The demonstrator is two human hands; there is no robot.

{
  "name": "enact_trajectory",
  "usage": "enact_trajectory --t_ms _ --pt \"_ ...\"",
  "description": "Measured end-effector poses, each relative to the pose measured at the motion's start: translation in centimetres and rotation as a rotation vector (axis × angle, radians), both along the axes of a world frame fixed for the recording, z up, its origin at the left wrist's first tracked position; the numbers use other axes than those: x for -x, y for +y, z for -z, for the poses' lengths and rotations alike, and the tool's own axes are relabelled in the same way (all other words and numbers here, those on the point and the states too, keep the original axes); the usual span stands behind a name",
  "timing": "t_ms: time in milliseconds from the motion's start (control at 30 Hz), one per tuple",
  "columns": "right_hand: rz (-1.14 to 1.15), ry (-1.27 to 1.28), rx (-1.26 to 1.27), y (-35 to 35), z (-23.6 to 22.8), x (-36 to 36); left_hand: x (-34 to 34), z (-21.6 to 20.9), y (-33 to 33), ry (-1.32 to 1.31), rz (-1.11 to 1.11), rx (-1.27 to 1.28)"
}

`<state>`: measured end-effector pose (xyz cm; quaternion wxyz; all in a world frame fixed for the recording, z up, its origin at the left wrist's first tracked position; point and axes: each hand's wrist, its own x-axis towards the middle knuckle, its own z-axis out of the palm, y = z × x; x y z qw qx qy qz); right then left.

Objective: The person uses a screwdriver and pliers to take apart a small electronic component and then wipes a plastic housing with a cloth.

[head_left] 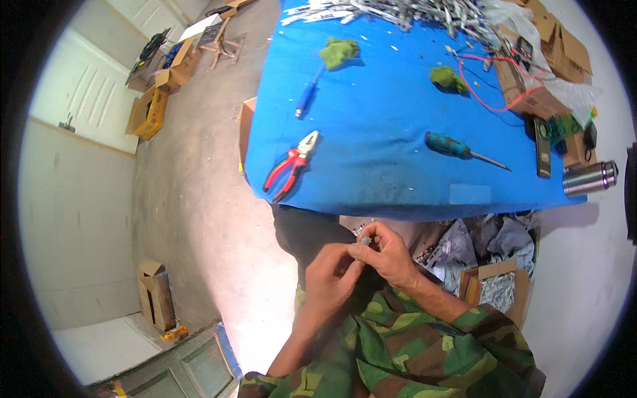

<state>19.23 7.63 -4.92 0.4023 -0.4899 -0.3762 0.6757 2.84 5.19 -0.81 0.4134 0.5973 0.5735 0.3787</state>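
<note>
Over my lap, just off the table's near edge, my left hand (328, 272) and my right hand (390, 259) meet with fingers pinched together. A small pale grey-green piece (365, 241) shows between the fingertips; its kind is too small to make out. Pliers with red and black handles (289, 166) lie on the blue-covered table (378, 159), ahead and to the left of my hands. Farther right rests a screwdriver with a dark teal handle (458, 146), its shaft pointing right. Behind the pliers is a blue-handled screwdriver (306, 98).
Crumpled green cloths (339, 53) (448, 79) lie farther back. A heap of thin silvery-white parts (398, 12) covers the far edge. At the right are a cardboard box (524, 93), a red cable (488, 106) and a steel flask (589, 179). Grey bags (454, 252) and an open carton (497, 285) sit below the table.
</note>
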Motion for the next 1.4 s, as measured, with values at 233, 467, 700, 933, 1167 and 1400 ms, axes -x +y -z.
enact_trajectory --t_ms 233,467,700,933,1167,1400 --pt "-0.199 0.049 -0.017 1.4 -1.3 4.9 4.0 0.3 -0.7 0.065 -0.137 -0.107" --pt "-0.306 -0.184 -0.114 3.8 -4.2 7.0 10.2 2.6 -1.9 -0.335 -0.451 0.238" --pt "0.115 -0.548 -0.55 9.2 -3.4 3.1 21.7 15.4 -6.5 -0.51 -0.962 0.442" --pt "0.004 -0.943 -0.813 11.4 -2.0 1.1 26.7 27.1 -13.5 -0.545 -1.282 0.775" --pt "-0.059 -1.031 -0.898 11.7 -0.7 1.7 29.0 24.8 1.1 -0.402 -0.97 0.598" --pt "-0.062 -1.076 -0.931 11.9 -0.8 1.8 24.4 12.5 19.0 -0.25 -0.742 0.331"
